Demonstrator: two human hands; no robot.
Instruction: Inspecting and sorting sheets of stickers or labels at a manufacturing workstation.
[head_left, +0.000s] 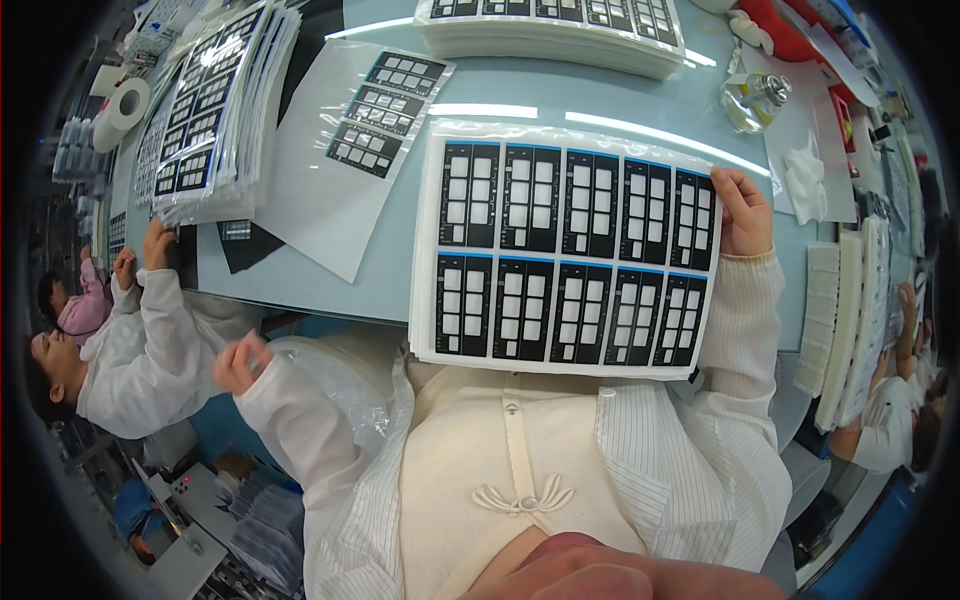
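Observation:
A stack of white sheets (430,310) printed with rows of black panel labels, each with white windows and a blue top edge, sits in front of my chest at the table's near edge. At its upper right corner my right hand (742,212) grips the sheet edge, thumb on top; how many sheets it pinches is hidden. My left hand (243,362) is off to the left, away from the stack and below the table edge. Its fingers are loosely bent and apart, with nothing seen in them.
Another label stack (550,42) lies at the far middle. Bagged label sheets (215,120) pile up at left, beside a white sheet with a few labels (340,170). A glass bottle (752,100) stands far right. Co-workers (140,370) sit at left and right.

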